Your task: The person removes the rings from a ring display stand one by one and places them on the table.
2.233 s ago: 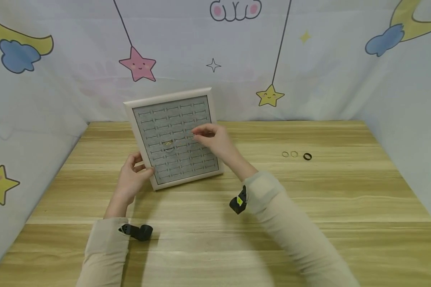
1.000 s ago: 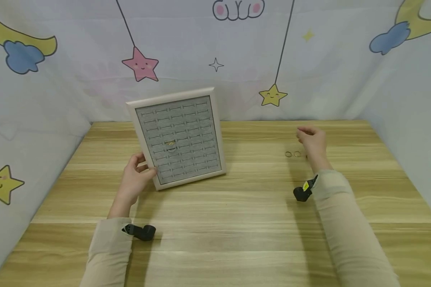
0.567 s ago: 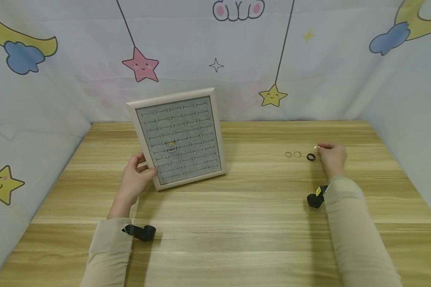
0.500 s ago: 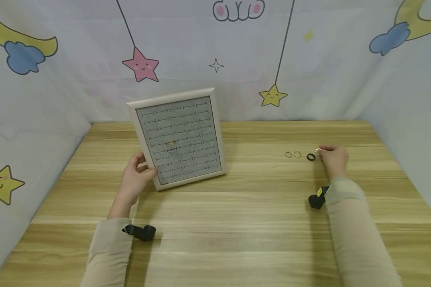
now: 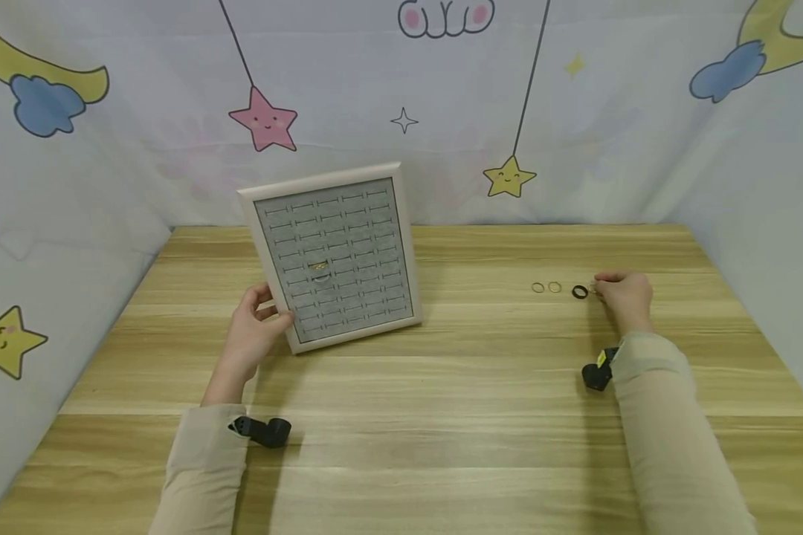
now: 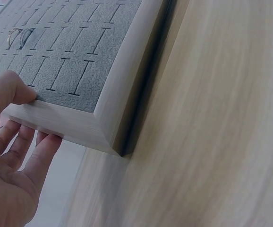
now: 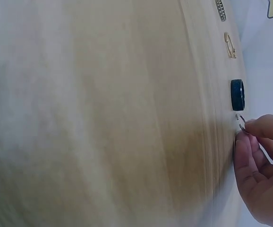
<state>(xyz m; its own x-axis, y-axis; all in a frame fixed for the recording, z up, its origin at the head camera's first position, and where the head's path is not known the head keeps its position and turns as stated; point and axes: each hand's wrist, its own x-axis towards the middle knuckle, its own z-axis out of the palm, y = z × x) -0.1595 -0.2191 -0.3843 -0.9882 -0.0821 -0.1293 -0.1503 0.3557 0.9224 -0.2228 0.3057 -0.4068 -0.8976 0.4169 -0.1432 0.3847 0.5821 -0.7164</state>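
Observation:
A ring display board [image 5: 334, 260] with a pale frame and grey slotted felt leans back on the table at the left of the head view. My left hand [image 5: 250, 331] grips its lower left edge, thumb in front and fingers behind, as the left wrist view shows [image 6: 18, 156]. A gold ring [image 5: 318, 266] and a silver ring [image 5: 321, 279] sit in its slots. At the right, my right hand [image 5: 625, 297] pinches a thin ring [image 7: 242, 126] at table level. Beside it lies a black ring [image 5: 579, 292]; the fingers partly hide the pinched ring.
Two thin rings, one gold [image 5: 555, 287] and one with a beaded-looking band [image 5: 538, 287], lie in a row left of the black ring. The wooden table [image 5: 442, 431] meets a printed cloth backdrop [image 5: 442, 89] behind and at both sides.
My right hand has gone from the front of the display board across to the right, then down to the table beside the black ring, a ring in its fingertips. The left hand keeps its grip.

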